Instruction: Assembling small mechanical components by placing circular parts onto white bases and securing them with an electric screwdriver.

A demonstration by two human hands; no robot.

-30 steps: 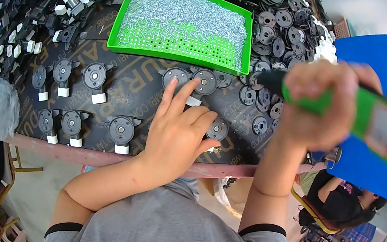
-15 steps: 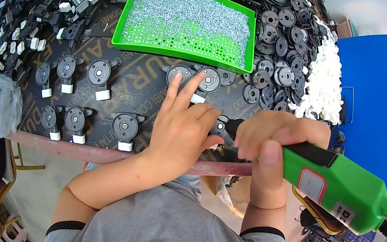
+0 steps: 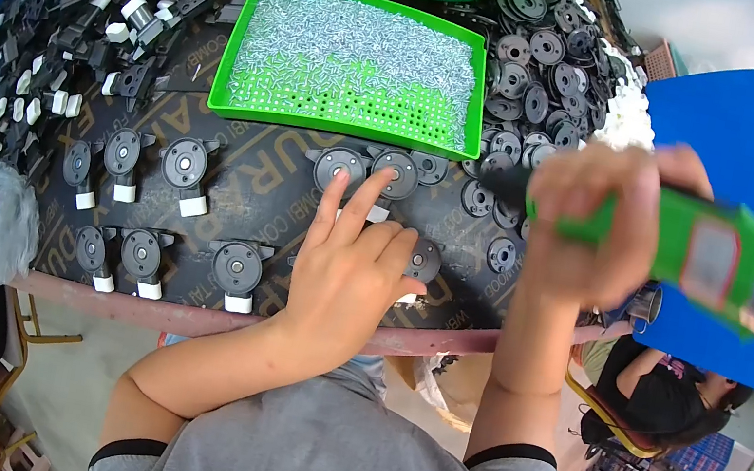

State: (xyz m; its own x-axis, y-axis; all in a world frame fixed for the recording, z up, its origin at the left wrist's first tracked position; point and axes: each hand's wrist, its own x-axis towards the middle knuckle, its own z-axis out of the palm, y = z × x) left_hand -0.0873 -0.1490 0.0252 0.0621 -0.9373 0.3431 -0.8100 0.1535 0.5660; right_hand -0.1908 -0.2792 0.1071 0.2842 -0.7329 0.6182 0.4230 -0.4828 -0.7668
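My left hand (image 3: pixel 348 265) lies palm down with its fingers stretched out. Its index fingertip rests on a black round disc part (image 3: pixel 401 190), and another fingertip touches the disc part (image 3: pixel 329 167) beside it. By the thumb, a third disc part (image 3: pixel 426 261) is partly covered by the hand. My right hand (image 3: pixel 591 220), blurred by motion, is closed around a green electric screwdriver (image 3: pixel 750 275). The dark tip end of the tool points left, raised over the table at the right and apart from the parts under my left hand.
Several disc parts with white ends (image 3: pixel 184 164) stand in two rows at left. A green tray (image 3: pixel 345 128) of small screws sits behind. Heaped black-and-white parts (image 3: pixel 63 38), loose discs (image 3: pixel 536 103) and white pieces (image 3: pixel 625 117) surround it. Another person (image 3: pixel 663 389) is at lower right.
My right hand has lifted the screwdriver up and to the right, away from the disc part by my left thumb. My left hand stays on the same discs. The view has shifted slightly.
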